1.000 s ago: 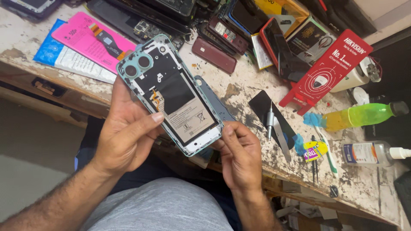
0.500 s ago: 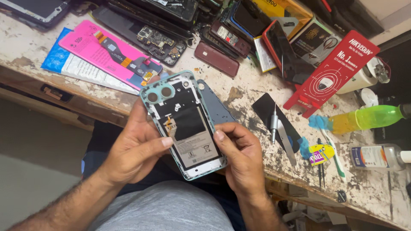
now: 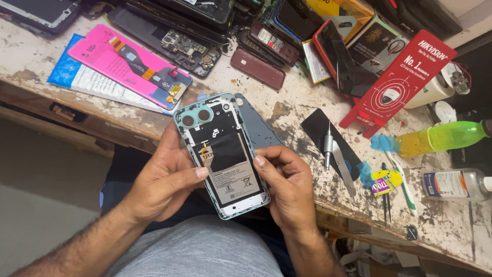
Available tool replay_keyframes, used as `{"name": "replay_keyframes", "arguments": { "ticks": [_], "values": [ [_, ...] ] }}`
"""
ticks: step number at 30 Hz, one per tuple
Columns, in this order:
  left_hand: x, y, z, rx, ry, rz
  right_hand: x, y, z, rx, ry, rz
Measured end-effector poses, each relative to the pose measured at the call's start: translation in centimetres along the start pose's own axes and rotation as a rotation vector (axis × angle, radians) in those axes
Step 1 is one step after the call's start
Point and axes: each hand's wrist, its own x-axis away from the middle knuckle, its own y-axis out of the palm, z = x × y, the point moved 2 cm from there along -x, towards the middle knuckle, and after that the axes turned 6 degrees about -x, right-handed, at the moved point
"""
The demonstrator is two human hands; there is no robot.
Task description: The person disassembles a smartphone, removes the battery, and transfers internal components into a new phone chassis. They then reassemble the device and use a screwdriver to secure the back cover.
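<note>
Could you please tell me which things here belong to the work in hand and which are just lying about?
In hand:
- opened teal-framed phone with exposed black battery
- left hand
- right hand

Lying about:
- pink flat package
- silver screwdriver
- green plastic bottle
- red cardboard box

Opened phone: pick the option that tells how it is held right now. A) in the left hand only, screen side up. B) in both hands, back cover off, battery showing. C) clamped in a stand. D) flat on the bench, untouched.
B: the left hand and the right hand grip the opened phone by its long sides, with its battery exposed.
</note>
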Motion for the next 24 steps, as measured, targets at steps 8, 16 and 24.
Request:
{"name": "replay_keyframes", "arguments": {
  "ticks": [8, 16, 24],
  "values": [
    [0.1, 0.4, 0.2, -0.032, -0.03, 0.05, -0.7, 0.0, 0.3, 0.031, -0.017, 0.02],
    [0.0, 0.3, -0.1, -0.092, -0.05, 0.135, -0.5, 1.8, -1.1, 0.258, -0.221, 0.062],
    [1.0, 0.8, -0.5, -0.131, 0.009, 0.134, -0.3, 3.7, -1.9, 0.987, -0.498, 0.065]
  ]
}}
